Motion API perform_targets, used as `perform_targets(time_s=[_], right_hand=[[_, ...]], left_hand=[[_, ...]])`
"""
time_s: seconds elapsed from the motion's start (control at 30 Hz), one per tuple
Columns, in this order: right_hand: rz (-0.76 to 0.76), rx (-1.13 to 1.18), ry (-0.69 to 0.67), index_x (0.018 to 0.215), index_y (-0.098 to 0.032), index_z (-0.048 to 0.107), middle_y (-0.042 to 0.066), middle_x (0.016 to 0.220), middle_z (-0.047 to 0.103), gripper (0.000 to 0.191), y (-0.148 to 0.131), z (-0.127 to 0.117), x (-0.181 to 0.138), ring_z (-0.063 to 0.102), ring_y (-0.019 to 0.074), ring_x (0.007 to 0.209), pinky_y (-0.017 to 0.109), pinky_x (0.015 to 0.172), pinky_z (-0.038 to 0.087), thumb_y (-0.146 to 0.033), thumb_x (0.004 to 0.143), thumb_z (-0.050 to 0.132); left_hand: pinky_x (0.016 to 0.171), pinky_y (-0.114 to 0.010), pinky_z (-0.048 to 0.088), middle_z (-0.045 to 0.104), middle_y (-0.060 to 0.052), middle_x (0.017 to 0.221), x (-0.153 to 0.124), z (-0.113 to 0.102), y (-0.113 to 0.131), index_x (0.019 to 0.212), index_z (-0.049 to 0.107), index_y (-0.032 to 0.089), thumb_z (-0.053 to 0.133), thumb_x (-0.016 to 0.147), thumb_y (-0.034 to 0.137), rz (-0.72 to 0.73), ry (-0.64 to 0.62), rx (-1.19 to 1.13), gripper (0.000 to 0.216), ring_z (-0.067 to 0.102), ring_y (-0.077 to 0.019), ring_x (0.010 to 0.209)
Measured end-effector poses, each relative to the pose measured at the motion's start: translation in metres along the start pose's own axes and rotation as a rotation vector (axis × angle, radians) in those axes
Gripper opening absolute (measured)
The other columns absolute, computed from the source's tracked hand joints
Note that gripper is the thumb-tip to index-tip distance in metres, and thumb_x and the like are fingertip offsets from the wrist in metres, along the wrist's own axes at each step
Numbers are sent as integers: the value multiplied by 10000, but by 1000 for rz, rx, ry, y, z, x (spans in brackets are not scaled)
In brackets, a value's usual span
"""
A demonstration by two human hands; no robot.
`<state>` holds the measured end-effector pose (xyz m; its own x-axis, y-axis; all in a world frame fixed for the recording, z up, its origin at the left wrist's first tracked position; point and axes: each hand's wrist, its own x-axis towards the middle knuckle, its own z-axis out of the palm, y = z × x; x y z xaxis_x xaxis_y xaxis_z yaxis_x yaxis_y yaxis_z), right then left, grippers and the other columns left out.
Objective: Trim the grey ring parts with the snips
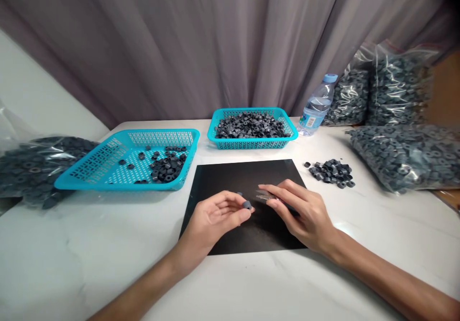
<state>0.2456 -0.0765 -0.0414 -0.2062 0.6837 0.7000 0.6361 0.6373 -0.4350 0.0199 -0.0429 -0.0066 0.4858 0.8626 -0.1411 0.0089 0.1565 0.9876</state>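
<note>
My left hand (pixel 215 215) pinches a small grey ring (pixel 247 205) between thumb and fingertips, just above a black mat (pixel 230 177). My right hand (pixel 302 211) rests on the mat right beside it, fingers closed round a thin metal tool (pixel 264 195) that points toward the ring. A small loose pile of grey rings (pixel 332 172) lies on the white table to the right of the mat.
A turquoise basket (pixel 108 167) at left holds several rings, tilted on a bag. A second turquoise basket (pixel 283 120) behind the mat is full of rings. A water bottle (pixel 318 105) and clear bags of rings (pixel 402 153) stand right; another bag (pixel 32 163) lies far left.
</note>
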Motion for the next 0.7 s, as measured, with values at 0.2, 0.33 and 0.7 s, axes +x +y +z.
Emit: perform_targets(time_s=[0.2, 0.33, 0.7], right_hand=[[12, -1, 2, 1226, -117, 692, 70, 874, 673, 252, -1, 0, 0, 624, 155, 715, 286, 602, 507, -203, 1027, 563], [16, -2, 5, 1225, -138, 692, 65, 865, 676, 250, -2, -1, 1, 642, 160, 718, 286, 598, 519, -215, 1028, 561], [18, -14, -8, 1218, -136, 688, 73, 871, 684, 241, -1, -1, 0, 638, 161, 726, 294, 607, 521, -216, 1032, 557]], left_hand=[[747, -210, 490, 764, -62, 949, -3, 2, 10, 975, 731, 159, 829, 848, 332, -174, -68, -239, 236, 593, -105, 759], [763, -226, 492, 768, -73, 962, -4, 3, 9, 952, 743, 162, 831, 851, 323, -229, -102, -292, 210, 609, -117, 779], [813, -268, 517, 782, -89, 1014, -2, 4, 9, 891, 696, 164, 810, 856, 328, -162, -101, -171, 203, 698, -166, 890]])
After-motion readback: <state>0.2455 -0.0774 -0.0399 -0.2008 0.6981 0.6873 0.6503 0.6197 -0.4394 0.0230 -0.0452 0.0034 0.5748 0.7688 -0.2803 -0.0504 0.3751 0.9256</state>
